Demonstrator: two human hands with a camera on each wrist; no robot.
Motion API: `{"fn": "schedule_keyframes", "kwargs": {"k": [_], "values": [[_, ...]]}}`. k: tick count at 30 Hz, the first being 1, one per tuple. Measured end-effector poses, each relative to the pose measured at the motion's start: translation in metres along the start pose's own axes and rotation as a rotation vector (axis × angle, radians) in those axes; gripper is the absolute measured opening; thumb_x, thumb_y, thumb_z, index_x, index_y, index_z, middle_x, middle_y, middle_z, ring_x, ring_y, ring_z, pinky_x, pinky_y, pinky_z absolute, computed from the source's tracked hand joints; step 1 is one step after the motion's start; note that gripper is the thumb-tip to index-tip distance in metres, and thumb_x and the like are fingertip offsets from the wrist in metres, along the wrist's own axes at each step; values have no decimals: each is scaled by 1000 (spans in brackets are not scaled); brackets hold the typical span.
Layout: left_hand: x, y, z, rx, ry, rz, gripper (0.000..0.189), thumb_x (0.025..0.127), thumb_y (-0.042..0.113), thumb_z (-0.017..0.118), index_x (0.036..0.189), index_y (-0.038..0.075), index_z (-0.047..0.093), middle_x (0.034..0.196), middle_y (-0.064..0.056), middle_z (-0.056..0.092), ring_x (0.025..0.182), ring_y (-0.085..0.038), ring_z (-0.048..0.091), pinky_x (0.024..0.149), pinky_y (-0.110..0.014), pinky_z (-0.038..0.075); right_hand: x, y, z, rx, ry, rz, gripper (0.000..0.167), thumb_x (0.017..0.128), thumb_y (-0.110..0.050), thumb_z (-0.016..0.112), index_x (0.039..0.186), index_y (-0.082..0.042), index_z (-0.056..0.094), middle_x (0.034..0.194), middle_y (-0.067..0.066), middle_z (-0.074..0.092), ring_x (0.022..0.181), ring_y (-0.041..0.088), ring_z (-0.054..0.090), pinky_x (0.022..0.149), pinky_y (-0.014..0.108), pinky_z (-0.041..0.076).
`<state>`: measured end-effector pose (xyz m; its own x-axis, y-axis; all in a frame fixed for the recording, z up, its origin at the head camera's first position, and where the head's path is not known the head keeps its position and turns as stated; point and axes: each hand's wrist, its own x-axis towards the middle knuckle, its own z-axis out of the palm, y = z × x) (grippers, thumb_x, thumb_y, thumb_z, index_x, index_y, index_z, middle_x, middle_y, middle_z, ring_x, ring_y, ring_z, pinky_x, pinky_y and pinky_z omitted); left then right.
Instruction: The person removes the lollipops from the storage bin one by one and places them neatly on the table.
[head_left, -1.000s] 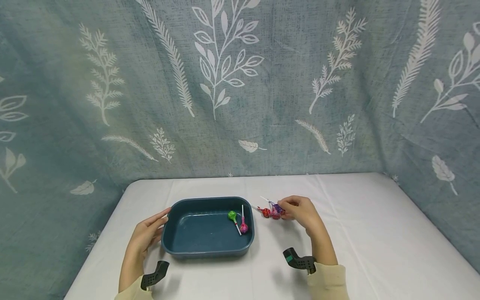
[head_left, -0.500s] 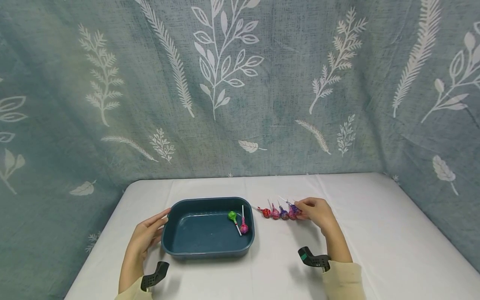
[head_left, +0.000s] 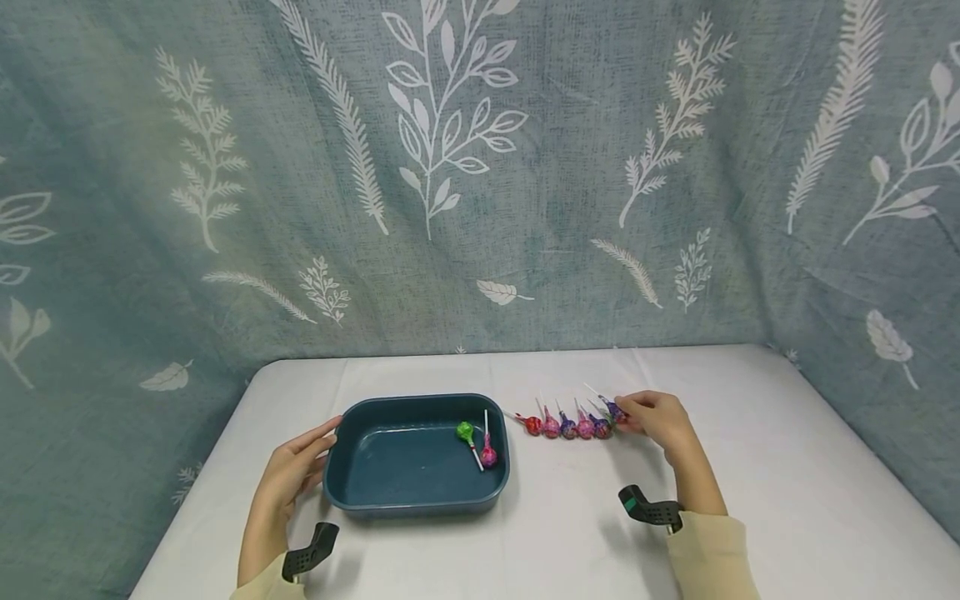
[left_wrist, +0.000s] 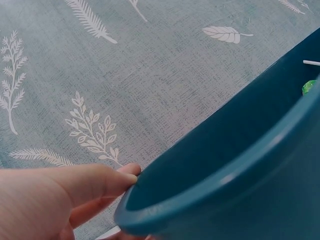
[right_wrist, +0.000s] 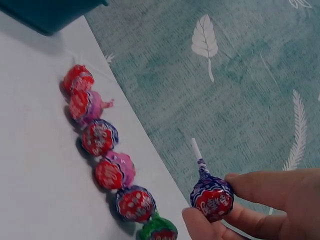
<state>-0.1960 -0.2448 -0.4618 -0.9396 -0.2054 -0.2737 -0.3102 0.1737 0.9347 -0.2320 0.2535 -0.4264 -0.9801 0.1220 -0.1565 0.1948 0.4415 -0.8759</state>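
My left hand [head_left: 288, 471] holds the left end of a dark teal rectangular box [head_left: 408, 508], with the thumb at its rim in the left wrist view. Inside the box, near its right end, lie a green lollipop [head_left: 465, 432] and a pink lollipop [head_left: 488, 455]. Between thumb and fingers, my right hand [head_left: 660, 421] pinches a purple-wrapped lollipop [right_wrist: 212, 199] by its head, white stick pointing up and away. Beside it a row of lollipops rests on the cloth: a red one [right_wrist: 78, 79] nearest the box, then pink and purple ones, and a green one [right_wrist: 159, 231] at the near end.
A white cloth [head_left: 540, 533] covers the table. Behind it hangs a grey-green curtain [head_left: 555, 275] with white leaf prints. Each wrist carries a black camera mount, one on the left [head_left: 311, 552] and one on the right [head_left: 651, 508].
The right hand has moved rightward along the row, uncovering more lollipops lined up behind it, a purple lollipop still in its fingers. The left hand and box have stayed put.
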Motion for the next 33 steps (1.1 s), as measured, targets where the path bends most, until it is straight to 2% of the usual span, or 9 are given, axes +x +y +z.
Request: {"fn": "schedule_keyframes", "kwargs": {"k": [5, 8, 14, 20, 27, 33], "values": [[2, 1, 0, -6, -5, 3, 48, 95, 32, 60, 140, 17, 54, 146, -14, 43, 120, -30, 56, 82, -27, 52, 6, 5, -10, -53, 32, 54, 48, 96, -31, 57, 120, 11, 58, 99, 13, 65, 83, 21, 65, 85, 42, 48], [3, 1, -1, -10, -8, 5, 47, 95, 32, 60, 140, 16, 54, 146, -14, 44, 119, -30, 56, 83, -28, 52, 10, 8, -16, -81, 49, 83, 49, 96, -33, 57, 120, 11, 58, 103, 15, 63, 84, 21, 61, 84, 44, 47], [3, 1, -2, -14, -15, 14, 47, 95, 30, 61, 140, 14, 54, 146, -15, 43, 119, -30, 57, 82, -28, 52, 19, 18, -19, -83, 84, 137, 48, 95, -30, 59, 116, 13, 59, 92, 12, 61, 76, 16, 55, 72, 34, 49], [6, 2, -2, -11, -15, 6, 48, 95, 31, 61, 139, 16, 54, 146, -14, 44, 117, -28, 58, 78, -24, 52, 22, 28, -15, -119, 109, 162, 46, 94, -29, 60, 112, 14, 61, 76, 6, 63, 68, 14, 57, 68, 32, 42], [10, 2, -2, -10, -13, 10, 48, 94, 32, 61, 139, 16, 55, 145, -15, 45, 115, -26, 60, 77, -23, 52, 25, 33, -9, -88, 129, 171, 42, 94, -24, 61, 109, 14, 61, 79, 10, 61, 61, 9, 61, 60, 22, 48], [11, 3, -3, 0, -16, 12, 47, 95, 31, 60, 139, 16, 55, 145, -15, 44, 119, -30, 57, 79, -25, 52, 28, 34, -5, -102, 143, 155, 40, 94, -22, 61, 107, 15, 62, 76, 10, 62, 57, 9, 62, 56, 22, 50]]}}
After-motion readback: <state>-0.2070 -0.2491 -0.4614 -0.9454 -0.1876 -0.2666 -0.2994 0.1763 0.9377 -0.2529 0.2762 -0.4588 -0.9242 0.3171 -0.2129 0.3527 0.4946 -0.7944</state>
